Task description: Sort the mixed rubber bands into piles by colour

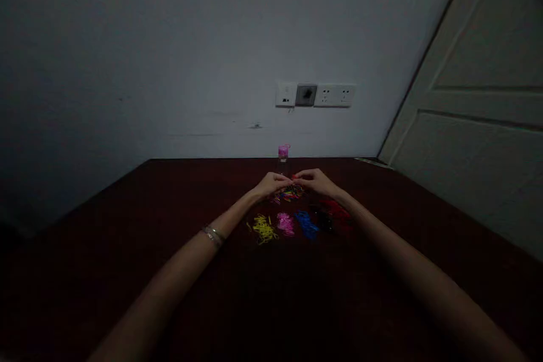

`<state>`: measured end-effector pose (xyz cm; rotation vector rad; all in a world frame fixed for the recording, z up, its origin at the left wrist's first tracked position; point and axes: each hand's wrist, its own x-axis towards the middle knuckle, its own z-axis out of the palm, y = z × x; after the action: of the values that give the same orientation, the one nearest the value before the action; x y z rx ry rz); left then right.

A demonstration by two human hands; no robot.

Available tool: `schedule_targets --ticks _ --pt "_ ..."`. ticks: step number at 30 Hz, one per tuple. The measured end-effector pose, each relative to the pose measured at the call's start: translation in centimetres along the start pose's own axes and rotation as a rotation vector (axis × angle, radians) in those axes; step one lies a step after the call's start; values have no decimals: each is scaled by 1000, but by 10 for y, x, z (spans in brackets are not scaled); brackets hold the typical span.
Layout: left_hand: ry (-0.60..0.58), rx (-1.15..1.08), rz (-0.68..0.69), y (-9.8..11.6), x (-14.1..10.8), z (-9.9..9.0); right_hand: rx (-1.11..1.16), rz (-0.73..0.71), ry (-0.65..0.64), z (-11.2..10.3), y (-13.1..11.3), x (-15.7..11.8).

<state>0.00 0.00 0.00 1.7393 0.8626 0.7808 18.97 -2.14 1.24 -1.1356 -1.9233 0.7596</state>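
Note:
My left hand and my right hand meet fingertip to fingertip over a mixed heap of small, coloured rubber bands. The fingers of both are pinched together. A bit of red, seemingly a rubber band, shows at the tips of my right hand. Whatever my left fingers hold is too small to make out. Nearer to me lie sorted piles of yellow bands, pink bands, blue bands, black bands and red bands.
Just behind my hands stands a clear bottle with a pink cap. The dark red table meets a wall carrying socket plates. A pale panelled door is at the right. The light is dim.

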Motion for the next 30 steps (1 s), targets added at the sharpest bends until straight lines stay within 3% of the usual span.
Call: schedule_targets --ticks 7,12,22,30 --pt "44 -18 -57 -5 0 -2 -7 -9 11 3 -1 0" --pt "-35 49 -70 1 -5 -15 14 2 39 -1 -1 0" --pt "-490 381 -144 24 -21 -65 -40 108 -85 -3 -4 -7" --pt "-862 463 -368 33 -29 -61 -114 42 -333 -1 -8 -10"
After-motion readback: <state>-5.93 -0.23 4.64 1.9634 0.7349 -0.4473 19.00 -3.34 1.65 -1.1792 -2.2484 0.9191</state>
